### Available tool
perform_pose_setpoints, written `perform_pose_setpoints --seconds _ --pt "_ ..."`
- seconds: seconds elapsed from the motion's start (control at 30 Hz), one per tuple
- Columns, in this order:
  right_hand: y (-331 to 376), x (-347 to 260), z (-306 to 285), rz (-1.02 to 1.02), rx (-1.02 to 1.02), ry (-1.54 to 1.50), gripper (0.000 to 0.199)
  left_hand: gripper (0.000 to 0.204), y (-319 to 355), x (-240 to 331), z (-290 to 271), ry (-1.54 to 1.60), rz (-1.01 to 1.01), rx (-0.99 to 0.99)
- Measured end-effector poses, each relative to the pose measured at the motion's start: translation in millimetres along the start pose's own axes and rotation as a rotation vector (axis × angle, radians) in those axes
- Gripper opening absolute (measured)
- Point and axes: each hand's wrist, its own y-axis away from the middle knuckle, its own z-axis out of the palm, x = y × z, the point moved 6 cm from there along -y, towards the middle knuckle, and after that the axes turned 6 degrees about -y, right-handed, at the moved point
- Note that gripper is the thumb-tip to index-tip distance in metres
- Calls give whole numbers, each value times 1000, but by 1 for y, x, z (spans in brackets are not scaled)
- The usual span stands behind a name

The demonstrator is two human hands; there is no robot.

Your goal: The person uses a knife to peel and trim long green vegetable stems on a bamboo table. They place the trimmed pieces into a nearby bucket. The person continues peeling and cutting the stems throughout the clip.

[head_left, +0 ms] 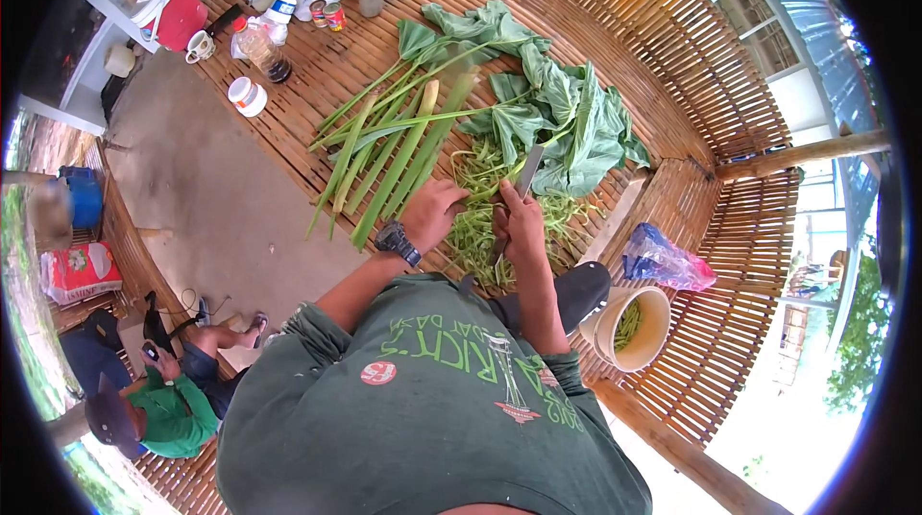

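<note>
My right hand [521,224] is closed around a knife [529,170], its blade pointing up and away from me. Close beside it, my left hand [432,215] has its fingers closed on a thin green stalk [477,196] that runs toward the knife. A dark watch [398,243] is on my left wrist. Under both hands lies a loose heap of green peelings or shredded strips [471,241]. Long thick green stalks [399,155] lie to the left of the heap. Beyond and to the right, large wilted green leaves [576,131] spread over the bamboo slats.
The bamboo platform [615,35] has a slatted backrest. A pail [649,328] holding green strips stands at right, beside a plastic bag [666,258]. Bottles, cans and a white tub [248,96] sit at far left, near a red bucket [176,14]. A person [158,409] sits at lower left.
</note>
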Motion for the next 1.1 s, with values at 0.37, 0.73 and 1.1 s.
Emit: perform_pose_setpoints --seconds 0.37,0.73,1.1 --pt "-18 52 -51 172 124 -317 20 18 2 -43 3 904 -593 195" --pt "-27 11 -124 -168 446 1353 62 25 -32 -40 -114 825 -420 493" --pt "114 -106 92 -518 -190 704 45 27 -52 45 -90 493 -58 347"
